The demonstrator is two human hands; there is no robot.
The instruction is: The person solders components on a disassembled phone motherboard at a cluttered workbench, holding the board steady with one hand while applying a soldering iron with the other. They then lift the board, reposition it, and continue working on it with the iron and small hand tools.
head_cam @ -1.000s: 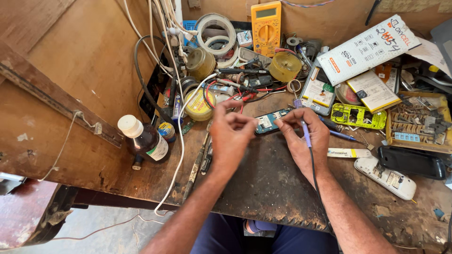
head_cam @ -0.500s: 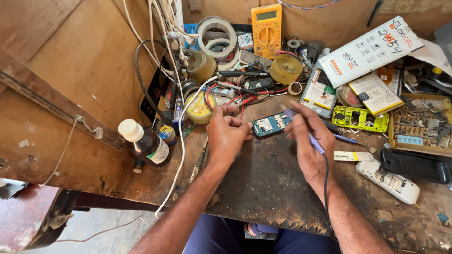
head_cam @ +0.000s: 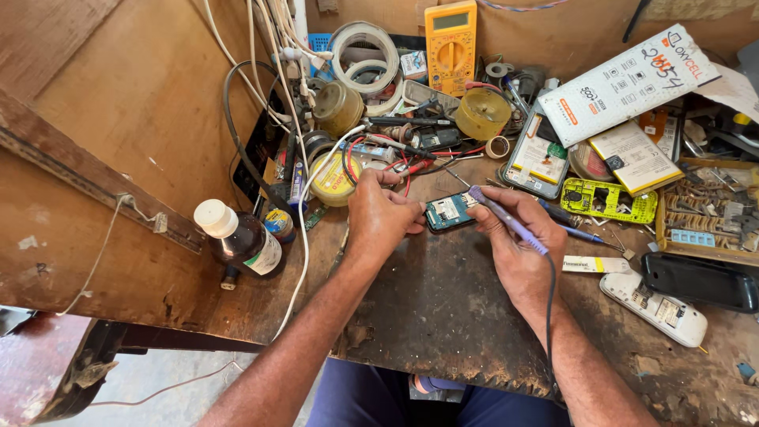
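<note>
A small teal circuit board (head_cam: 447, 212) lies on the worn wooden bench between my hands. My left hand (head_cam: 381, 217) rests beside its left edge, fingertips touching the board and pinning it down. My right hand (head_cam: 518, 245) grips a soldering iron with a purple handle (head_cam: 506, 219), held like a pen, its metal tip pointing up-left just above the board's right end. The iron's black cord runs down along my right forearm.
A brown glass bottle with a white cap (head_cam: 239, 239) stands at the left. A yellow multimeter (head_cam: 451, 46), tape rolls (head_cam: 364, 57), a yellow solder tin (head_cam: 333, 175), a yellow-green phone frame (head_cam: 607, 200), a white phone (head_cam: 655, 307) and boxes crowd the back and right.
My hands and the board have shifted slightly; the left hand has settled closer against the board, and the iron's tip has come up over the board's right end.
</note>
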